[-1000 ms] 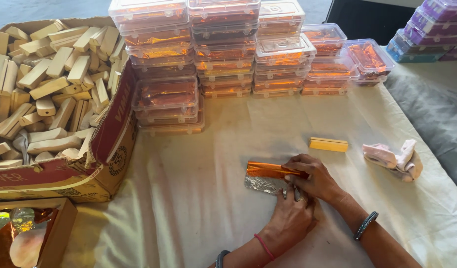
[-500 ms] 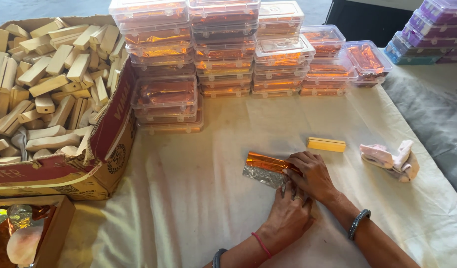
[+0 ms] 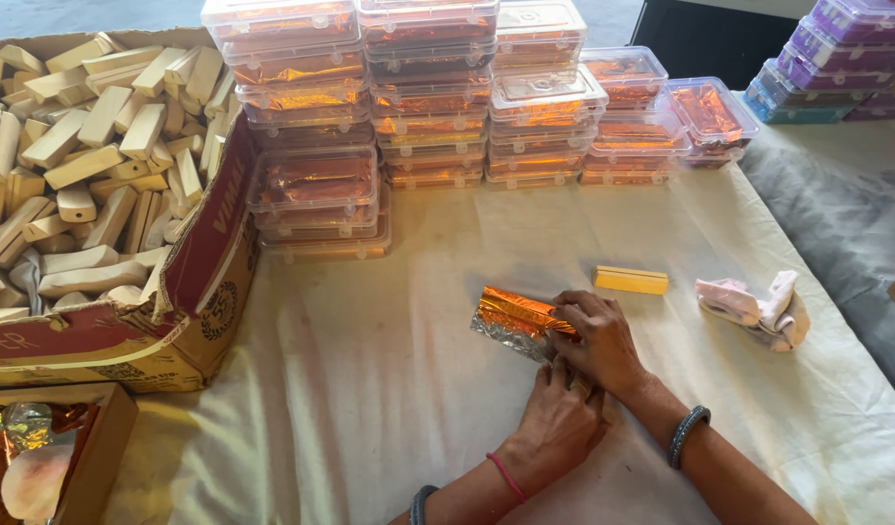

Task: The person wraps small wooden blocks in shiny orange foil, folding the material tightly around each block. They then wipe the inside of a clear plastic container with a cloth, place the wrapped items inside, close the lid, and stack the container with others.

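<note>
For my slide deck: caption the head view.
Two hands fold orange foil on a cloth-covered table beside stacked clear boxes.

On the cloth-covered table (image 3: 389,369), the foil-wrapped block (image 3: 511,316) lies near the middle, with the right hand (image 3: 598,340) on its right end and the left hand (image 3: 554,423) just in front. A bare block (image 3: 630,280) lies behind and to the right (a crumpled rag (image 3: 754,309) farther right). Stacked boxes (image 3: 438,97) stand behind; the cardboard carton (image 3: 200,282) of blocks sits left.

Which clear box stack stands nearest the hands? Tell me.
The short stack of clear boxes beside the cardboard carton. It juts forward of the back row, closest to the left hand and right hand.
</note>
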